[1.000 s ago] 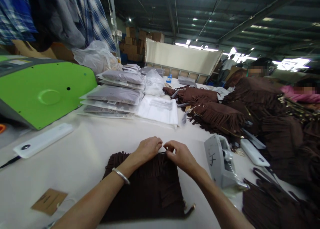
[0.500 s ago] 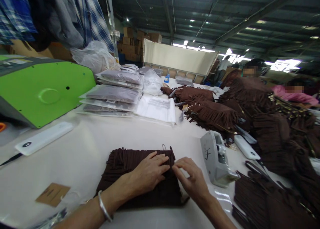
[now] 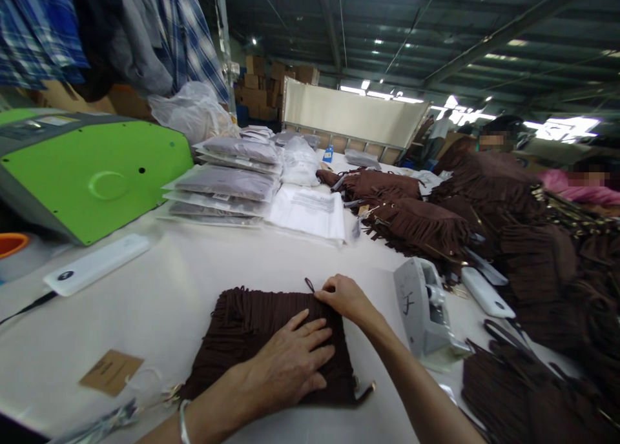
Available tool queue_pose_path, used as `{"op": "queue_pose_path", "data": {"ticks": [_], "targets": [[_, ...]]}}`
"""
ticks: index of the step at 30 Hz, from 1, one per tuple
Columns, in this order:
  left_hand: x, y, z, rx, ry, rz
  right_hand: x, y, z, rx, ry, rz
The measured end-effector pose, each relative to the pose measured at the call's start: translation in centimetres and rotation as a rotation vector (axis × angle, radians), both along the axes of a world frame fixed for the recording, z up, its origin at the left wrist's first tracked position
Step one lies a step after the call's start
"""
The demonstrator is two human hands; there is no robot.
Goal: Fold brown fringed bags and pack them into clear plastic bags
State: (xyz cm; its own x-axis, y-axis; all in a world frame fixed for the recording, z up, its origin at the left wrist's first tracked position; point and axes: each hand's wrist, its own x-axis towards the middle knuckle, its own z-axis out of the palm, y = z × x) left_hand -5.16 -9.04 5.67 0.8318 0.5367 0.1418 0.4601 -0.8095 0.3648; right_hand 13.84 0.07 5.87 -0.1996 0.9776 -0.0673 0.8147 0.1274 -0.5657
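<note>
A dark brown fringed bag (image 3: 242, 347) lies flat on the table in front of me. My left hand (image 3: 300, 360), with a silver bracelet at the wrist, rests on the bag with its fingers spread. At the bag's far right corner my right hand (image 3: 341, 295) pinches a fringe strand (image 3: 310, 285), which bends up in a small loop. Metal hardware shows at the bag's near corners. Left of the bag lie a brown card tag (image 3: 111, 372) and a clear plastic wrap (image 3: 104, 424).
A grey tape dispenser (image 3: 423, 312) stands to the right, near piled brown fringed bags (image 3: 416, 228). Packed plastic bags (image 3: 227, 182) are stacked behind. A green machine (image 3: 97, 173) and a white handheld device (image 3: 97, 263) occupy the left. Other people sit at the far right.
My right hand has moved from the bag's right side up to its far edge and pinches there. My left hand has slid slightly nearer me, fingers more spread. The view has shifted slightly.
</note>
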Motion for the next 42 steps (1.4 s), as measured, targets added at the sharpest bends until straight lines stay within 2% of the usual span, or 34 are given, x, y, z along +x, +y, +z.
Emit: {"op": "queue_pose_path", "data": {"ticks": [4, 7, 10, 14, 16, 19, 24, 27, 30, 37, 42], "targets": [[-0.4, -0.6, 1.1, -0.075, -0.059, -0.021, 0.2, 0.3, -0.4, -0.037, 0.071, -0.045], [-0.9, -0.4, 2.1, -0.112, -0.138, 0.012, 0.6, 0.3, -0.7, -0.046, 0.13, -0.065], [-1.5, 0.4, 2.7, -0.09, -0.266, 0.117, 0.9, 0.2, -1.0, -0.06, 0.172, -0.054], [-1.6, 2.4, 2.7, -0.021, -0.357, 0.333, 1.0, 0.3, -1.1, -0.045, 0.182, -0.046], [-0.9, 3.3, 2.4, -0.002, -0.335, 0.381, 1.1, 0.5, -1.0, -0.036, 0.169, -0.056], [0.8, 4.3, 1.8, 0.011, -0.224, 0.351, 1.3, 1.1, -0.9, -0.054, 0.174, -0.042], [3.5, 4.6, 0.8, 0.061, 0.001, 0.395, 1.3, 1.9, -1.1, -0.115, 0.285, 0.033], [4.3, 4.6, 0.7, 0.093, 0.031, 0.433, 1.2, 2.0, -1.4, -0.147, 0.374, 0.039], [4.5, 4.6, 0.8, 0.061, 0.032, 0.464, 1.2, 1.8, -1.4, -0.158, 0.469, 0.022], [3.9, 3.1, 1.0, -0.01, -0.046, 0.419, 1.3, -0.4, 0.1, -0.146, 0.629, 0.019], [1.4, 0.5, 1.6, -0.07, -0.23, 0.405, 1.6, -4.8, 0.9, -0.022, 0.622, 0.032]]}}
